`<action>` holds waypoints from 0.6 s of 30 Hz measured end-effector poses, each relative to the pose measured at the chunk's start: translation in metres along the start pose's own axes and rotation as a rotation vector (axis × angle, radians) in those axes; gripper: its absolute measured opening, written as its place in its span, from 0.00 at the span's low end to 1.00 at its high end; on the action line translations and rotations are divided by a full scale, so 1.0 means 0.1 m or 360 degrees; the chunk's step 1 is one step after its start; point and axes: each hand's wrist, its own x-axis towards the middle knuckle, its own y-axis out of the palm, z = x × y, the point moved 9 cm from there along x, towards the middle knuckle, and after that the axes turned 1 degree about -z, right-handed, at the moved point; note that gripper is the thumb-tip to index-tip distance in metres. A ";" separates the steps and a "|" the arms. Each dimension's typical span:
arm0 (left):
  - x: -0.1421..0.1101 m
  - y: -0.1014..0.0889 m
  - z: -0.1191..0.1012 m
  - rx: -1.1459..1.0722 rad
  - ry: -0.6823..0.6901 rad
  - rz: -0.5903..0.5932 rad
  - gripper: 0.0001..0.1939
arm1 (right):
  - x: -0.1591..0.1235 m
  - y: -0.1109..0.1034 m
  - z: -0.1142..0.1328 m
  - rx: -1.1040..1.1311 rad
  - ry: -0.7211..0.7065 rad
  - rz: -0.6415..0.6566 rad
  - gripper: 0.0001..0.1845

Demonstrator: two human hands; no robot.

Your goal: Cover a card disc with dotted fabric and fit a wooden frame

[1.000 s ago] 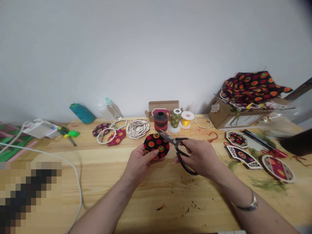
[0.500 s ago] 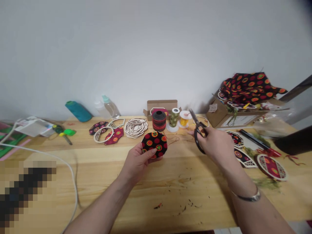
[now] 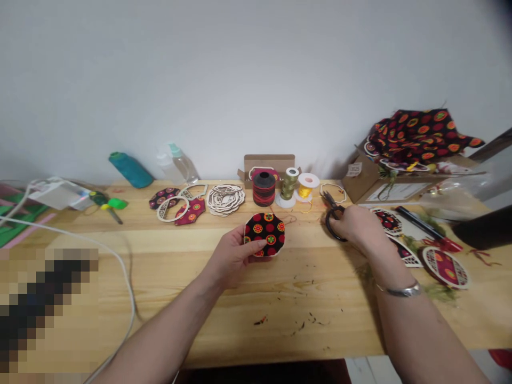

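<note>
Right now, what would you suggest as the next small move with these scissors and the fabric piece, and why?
Probably move the black scissors in the right hand to the edge of the patterned fabric piece, since the left hand grips it and the blades sit apart from it.

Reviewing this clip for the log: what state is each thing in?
Black-handled scissors: gripped in the right hand.
Black red-dotted fabric octagon: held in the left hand, thumb on top.
Teal thread cone: lying on its side.
Black-and-red thread spool: upright.
Brown cardboard box: open.

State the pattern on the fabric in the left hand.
The fabric: black, with red dots and orange-green rosettes; head view.
</note>
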 end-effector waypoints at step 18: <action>-0.06 0.12 0.05 0.0004 -0.0099 0.0293 0.19 | -0.19 -0.29 0.09 0.0151 -0.0069 -0.0352 0.23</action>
